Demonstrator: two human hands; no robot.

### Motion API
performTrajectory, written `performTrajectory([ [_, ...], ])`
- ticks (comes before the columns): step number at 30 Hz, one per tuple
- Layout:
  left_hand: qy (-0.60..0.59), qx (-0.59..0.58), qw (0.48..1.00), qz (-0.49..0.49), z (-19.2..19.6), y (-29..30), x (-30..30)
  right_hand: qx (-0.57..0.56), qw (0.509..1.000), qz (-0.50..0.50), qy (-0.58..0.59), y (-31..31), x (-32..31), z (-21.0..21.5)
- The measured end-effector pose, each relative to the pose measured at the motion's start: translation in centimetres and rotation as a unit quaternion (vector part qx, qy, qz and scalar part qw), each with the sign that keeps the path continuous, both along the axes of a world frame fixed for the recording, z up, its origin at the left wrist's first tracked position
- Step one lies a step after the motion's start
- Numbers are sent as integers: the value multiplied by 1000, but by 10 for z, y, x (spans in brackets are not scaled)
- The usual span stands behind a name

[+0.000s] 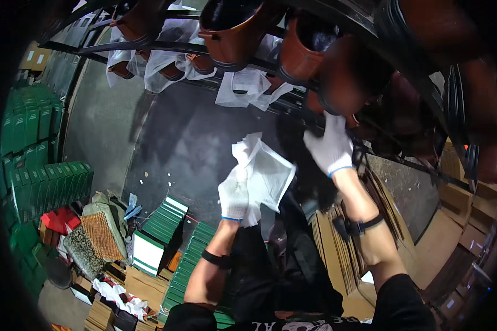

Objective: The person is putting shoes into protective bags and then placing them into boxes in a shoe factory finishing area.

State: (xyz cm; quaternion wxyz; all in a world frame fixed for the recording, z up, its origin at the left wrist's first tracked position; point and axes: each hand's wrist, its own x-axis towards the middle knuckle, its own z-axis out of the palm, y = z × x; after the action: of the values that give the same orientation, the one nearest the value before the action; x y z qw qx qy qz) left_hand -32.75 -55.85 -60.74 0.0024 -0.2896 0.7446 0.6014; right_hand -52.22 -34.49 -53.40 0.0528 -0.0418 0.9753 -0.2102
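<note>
- White bag [264, 175] is gripped by gloved left hand [234, 194], mid-frame.
- Right hand [330, 146] is raised beside brown boots [337, 71] on rack [149, 47]; finger state cannot be told.
- Green boxes [161, 225] are stacked below.

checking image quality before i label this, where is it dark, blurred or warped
Head view: black fisheye rim, edges bend; brown boots at top dim and soft; left hand, white bag and right hand evenly lit and fairly sharp; green boxes curve at left.
</note>
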Motion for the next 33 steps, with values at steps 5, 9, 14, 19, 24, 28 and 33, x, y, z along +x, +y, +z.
performTrajectory([
  [5,7,-68,998,-3,-24,42,1,41,999,26,-10,49,-73,-61],
  [9,-15,-74,996,39,-48,36,21,-293,946,-7,-140,77,47,64],
  [14,36,-85,996,6,-26,67,3,-452,786,-306,-290,96,140,133],
  [19,65,-60,992,-89,1,70,3,-189,885,413,-102,94,116,50],
  [24,20,-106,969,-222,29,82,-13,-80,903,404,-125,76,118,78],
  [28,64,-196,937,-282,54,81,-25,-108,913,369,-133,87,106,64],
  [33,97,-129,961,-224,77,80,-26,-111,920,344,-152,76,120,64],
])
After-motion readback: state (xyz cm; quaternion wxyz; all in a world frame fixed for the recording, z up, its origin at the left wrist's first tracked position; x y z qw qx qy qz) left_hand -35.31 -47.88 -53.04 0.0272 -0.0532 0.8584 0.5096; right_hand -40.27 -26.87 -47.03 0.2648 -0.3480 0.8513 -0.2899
